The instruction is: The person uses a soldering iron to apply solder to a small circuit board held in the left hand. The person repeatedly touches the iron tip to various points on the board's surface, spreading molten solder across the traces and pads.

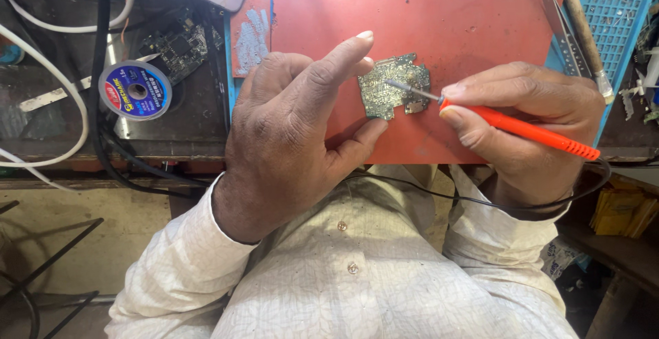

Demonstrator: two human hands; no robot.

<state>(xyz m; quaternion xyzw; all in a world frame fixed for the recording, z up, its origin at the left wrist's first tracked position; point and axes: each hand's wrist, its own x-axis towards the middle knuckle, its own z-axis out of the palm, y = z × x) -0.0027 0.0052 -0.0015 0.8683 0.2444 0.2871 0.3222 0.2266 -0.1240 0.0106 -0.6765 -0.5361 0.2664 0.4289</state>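
I have the small circuit board [395, 93] flat on the red mat [446, 23] of the bench, my left hand [295, 126] open, steadying its edge. My right hand [528, 126] grips the orange soldering iron [528, 132], tip on the board; I judge the work mid-way, nothing visibly finished.

Left hand [288, 140]: back of hand up, wrist bent, forearm entering from lower left in a pale sleeve. Index finger extended forward, thumb stretched out below it — fingers spread, nothing clasped. Right hand [528, 123]: fingers curled inward in a pen-style pinch, thumb pressed flat along the top — forearm entering from lower right.
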